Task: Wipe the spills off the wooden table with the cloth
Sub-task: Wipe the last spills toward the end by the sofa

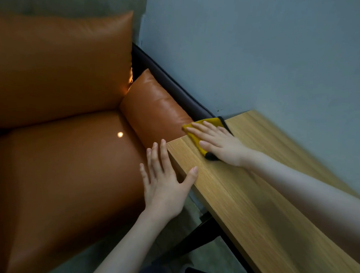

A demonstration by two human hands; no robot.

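Note:
A yellow cloth (211, 122) with a black edge lies flat on the far left corner of the light wooden table (265, 209). My right hand (220, 144) presses down on it with straight fingers, covering most of the cloth. My left hand (164, 180) is spread at the table's left edge, its thumb lying on the tabletop and its fingers reaching out past the edge over the sofa seat. No spill shows on the wood that I can see.
An orange leather sofa (54, 149) with a small cushion (155, 109) stands right against the table's left edge. A blue-grey wall (264, 57) runs behind the table. Dark table legs (200, 236) and grey floor show below.

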